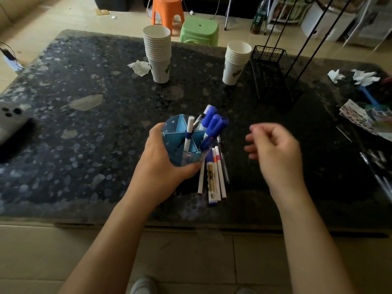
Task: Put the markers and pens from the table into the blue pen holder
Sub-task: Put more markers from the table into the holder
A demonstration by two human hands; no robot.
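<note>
The blue pen holder (177, 132) stands near the table's front middle, with my left hand (161, 164) wrapped around its near side. Inside it stand a white pen (188, 134) and several blue-capped markers (213, 126). Just right of the holder, several pens and markers (213, 177) lie side by side on the dark table (84, 145), among them a white marker with a blue cap and thin white pens. My right hand (273, 149) hovers to the right of them, fingers loosely curled, holding nothing.
Two stacks of paper cups (158, 54) (235, 62) stand at the back, a black wire basket (273, 71) beside them. Crumpled tissues (140, 67) lie on the table. A phone (10, 122) sits at the left edge; more pens (377, 168) and papers (360, 115) lie at the right.
</note>
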